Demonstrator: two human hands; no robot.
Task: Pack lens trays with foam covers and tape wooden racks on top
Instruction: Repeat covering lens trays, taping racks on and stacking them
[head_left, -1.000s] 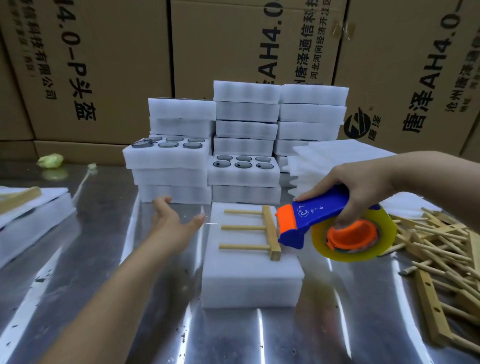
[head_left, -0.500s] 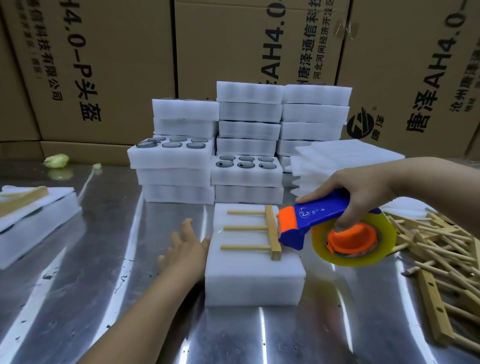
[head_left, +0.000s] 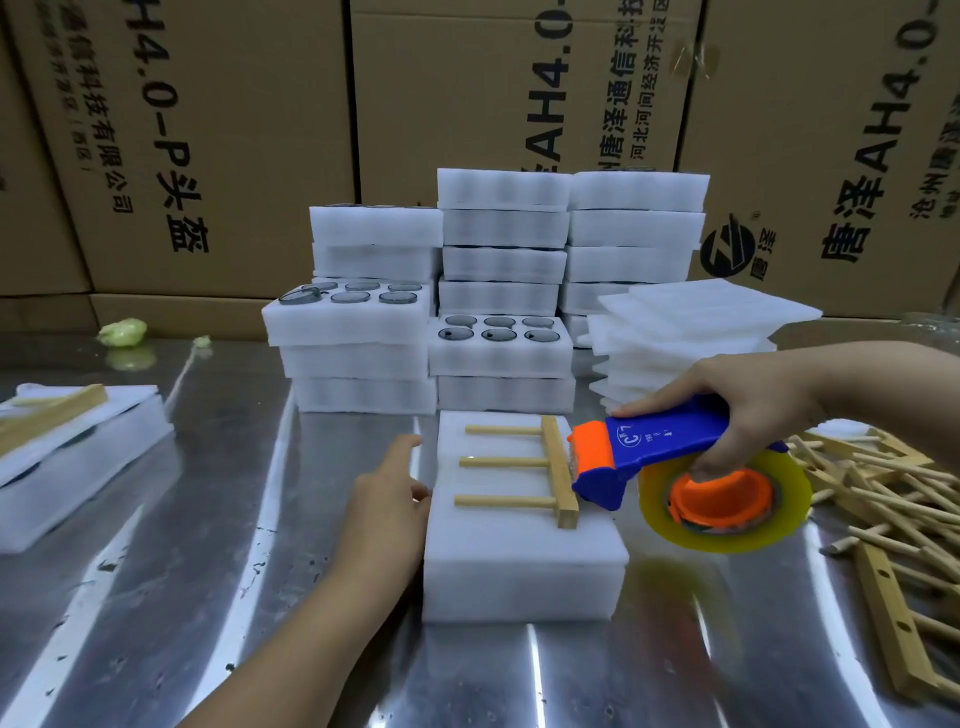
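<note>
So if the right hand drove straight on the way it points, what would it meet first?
Likely the crossbar of the wooden rack on the foam block, just beyond the nose of its tape dispenser; height clearance is unclear.

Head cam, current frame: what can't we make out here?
1. Head view: contents of the front foam block; its white cover hides them.
2. Head view: whether tape touches the wooden rack yet; the tape dispenser in the right hand covers that spot.
3. Head view: size of the rack pile; cut off by the right edge.
4. Head view: whether the left hand presses its palm on the block; its back hides that.
</note>
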